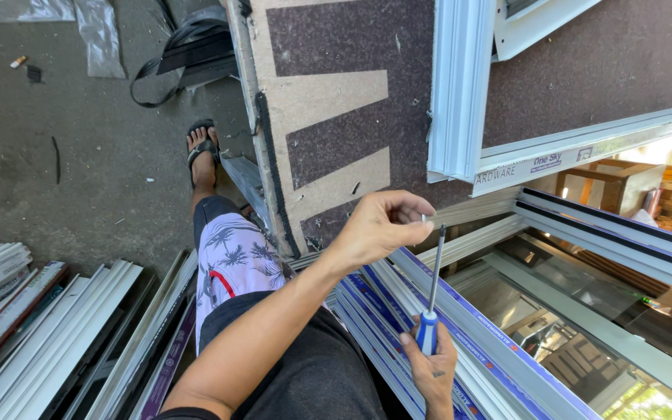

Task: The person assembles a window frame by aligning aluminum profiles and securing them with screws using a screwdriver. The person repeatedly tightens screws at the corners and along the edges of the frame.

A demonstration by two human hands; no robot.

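My right hand [432, 372] grips the blue-and-white handle of a screwdriver [434, 288], whose shaft points up and away from me. My left hand [379, 227] reaches in from the lower left. Its thumb and fingers are pinched on a small pale fastener [425, 218] right beside the screwdriver's tip. Both hands hover over a white window frame [499, 365] wrapped in blue-and-purple protective film. The frame holds a glass pane [585, 327].
A workbench [336, 93] covered in dark felt with tan patches carries another white frame [460, 85]. Stacked white profiles [64, 334] lie at the left on the concrete floor. My sandalled foot [202, 148], a black rubber strip [188, 47] and plastic sheeting [99, 31] are farther off.
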